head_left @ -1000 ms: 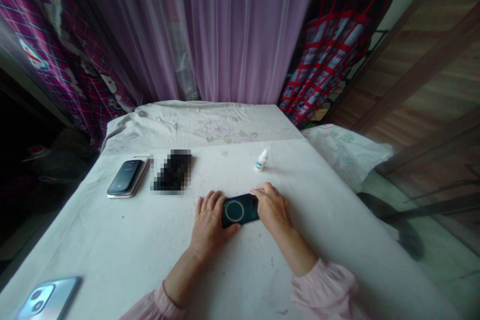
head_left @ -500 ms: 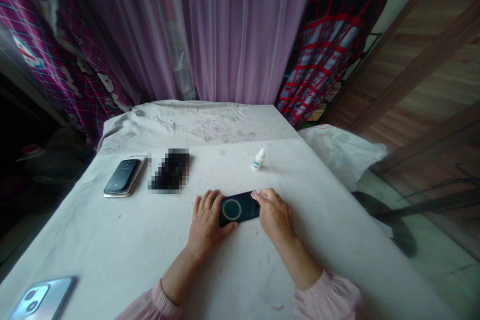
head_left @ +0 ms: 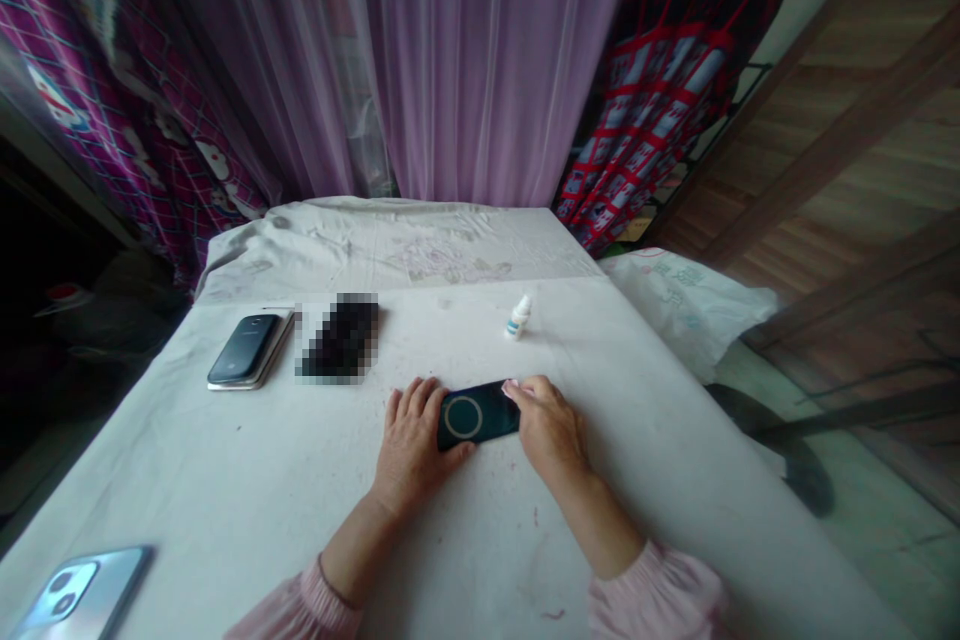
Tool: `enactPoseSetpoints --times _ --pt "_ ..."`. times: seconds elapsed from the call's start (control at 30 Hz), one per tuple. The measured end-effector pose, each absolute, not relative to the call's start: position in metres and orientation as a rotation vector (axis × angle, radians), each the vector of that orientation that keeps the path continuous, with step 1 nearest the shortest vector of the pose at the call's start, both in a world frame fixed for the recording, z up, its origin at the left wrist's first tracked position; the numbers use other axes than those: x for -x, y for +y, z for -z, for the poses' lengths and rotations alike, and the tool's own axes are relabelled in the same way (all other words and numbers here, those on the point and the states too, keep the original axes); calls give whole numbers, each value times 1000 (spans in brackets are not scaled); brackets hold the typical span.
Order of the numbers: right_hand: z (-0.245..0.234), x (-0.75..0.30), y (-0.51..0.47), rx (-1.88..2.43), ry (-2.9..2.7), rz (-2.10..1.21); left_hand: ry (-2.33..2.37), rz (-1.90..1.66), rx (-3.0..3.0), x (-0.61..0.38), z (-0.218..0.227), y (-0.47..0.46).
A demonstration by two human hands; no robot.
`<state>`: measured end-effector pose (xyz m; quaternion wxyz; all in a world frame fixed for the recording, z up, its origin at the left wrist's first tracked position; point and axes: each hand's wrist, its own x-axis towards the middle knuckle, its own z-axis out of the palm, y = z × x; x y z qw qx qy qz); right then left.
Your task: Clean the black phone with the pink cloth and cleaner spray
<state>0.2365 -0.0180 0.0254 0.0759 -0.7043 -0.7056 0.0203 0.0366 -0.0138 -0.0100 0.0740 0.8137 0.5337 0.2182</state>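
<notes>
A dark phone (head_left: 489,410) with a pale ring on its face lies flat on the white-covered table. My left hand (head_left: 411,438) is wrapped round its left end, fingers at the far edge and thumb along the near edge. At the other end, my right hand (head_left: 553,432) pinches a small pinkish-white piece of cloth or tissue (head_left: 510,388) against the phone's far right corner. Most of that piece is hidden under the fingers. Beyond the phone stands a small white bottle (head_left: 518,319) with a blue-marked label, upright and touched by neither hand.
At the left, a dark phone (head_left: 244,348) rests on another pale-edged phone. Beside them lies a dark, pixelated object (head_left: 343,338). A silvery-blue phone (head_left: 90,592) lies at the near left edge. Purple curtains (head_left: 480,60) hang behind the table; a white plastic bag (head_left: 682,305) is at its right.
</notes>
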Motion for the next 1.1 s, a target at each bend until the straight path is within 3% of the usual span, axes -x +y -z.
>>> enactPoseSetpoints --times 0.43,0.73,1.1 --pt "-16 -249 -50 2015 -2180 29 1616 -645 -2426 -39 9 -14" --pt "-29 -236 -3 2106 -2137 -110 1623 -637 -2430 -38 15 -13" --pt "-16 -249 -43 2055 -2114 -12 1626 -631 -2423 -39 12 -14"
